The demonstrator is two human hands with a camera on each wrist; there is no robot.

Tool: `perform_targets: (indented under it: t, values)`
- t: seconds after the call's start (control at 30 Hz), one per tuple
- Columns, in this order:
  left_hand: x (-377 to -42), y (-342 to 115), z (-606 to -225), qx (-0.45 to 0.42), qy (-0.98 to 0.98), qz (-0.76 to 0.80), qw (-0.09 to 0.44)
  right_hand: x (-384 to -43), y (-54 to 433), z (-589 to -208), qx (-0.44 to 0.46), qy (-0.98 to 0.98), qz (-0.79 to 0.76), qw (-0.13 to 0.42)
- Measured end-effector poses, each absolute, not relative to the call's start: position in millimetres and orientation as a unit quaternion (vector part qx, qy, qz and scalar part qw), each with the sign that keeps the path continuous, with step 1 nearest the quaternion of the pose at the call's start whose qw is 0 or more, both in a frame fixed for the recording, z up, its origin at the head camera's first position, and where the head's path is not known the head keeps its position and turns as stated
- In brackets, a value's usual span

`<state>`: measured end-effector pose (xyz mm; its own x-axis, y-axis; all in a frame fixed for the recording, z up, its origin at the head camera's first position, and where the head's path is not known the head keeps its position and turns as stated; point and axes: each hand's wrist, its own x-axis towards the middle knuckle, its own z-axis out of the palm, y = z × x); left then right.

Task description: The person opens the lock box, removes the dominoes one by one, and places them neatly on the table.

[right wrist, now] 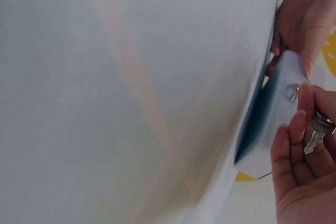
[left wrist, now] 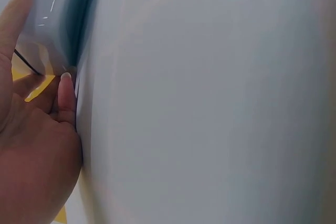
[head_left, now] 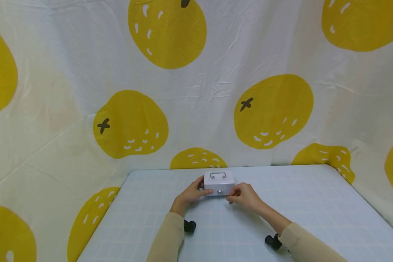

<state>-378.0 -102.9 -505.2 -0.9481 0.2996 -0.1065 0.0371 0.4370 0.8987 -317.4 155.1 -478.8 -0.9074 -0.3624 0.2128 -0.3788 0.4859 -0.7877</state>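
Observation:
A small white cash box [head_left: 227, 183] stands upright on the table, with a metal handle [head_left: 218, 174] on its lid and a round keyhole lock [head_left: 219, 191] on its front. My left hand [head_left: 191, 192] holds the box at its left side, thumb along the front and the other fingers around the side. Just right of the lock is my right hand [head_left: 243, 195]. In the right wrist view, a metal key [right wrist: 314, 141] hangs below its pinching thumb and forefinger, against the curled fingers. Whether a second key sits between the fingertips at the lock is hidden.
The pale checked table [head_left: 150, 218] ends just behind the box. Behind it hangs a white curtain [head_left: 213, 120] printed with large yellow fruit. Black wrist cameras are strapped below both sleeves.

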Motion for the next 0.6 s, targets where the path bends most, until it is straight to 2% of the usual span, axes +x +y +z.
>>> perform_targets:
  t: [0.6]
  values:
    - [-378.9, -103.8, -507.5, 0.119, 0.825, 0.538, 0.125, -322.0, 138.2, -481.9, 0.236, -0.874, 0.420, 0.060]
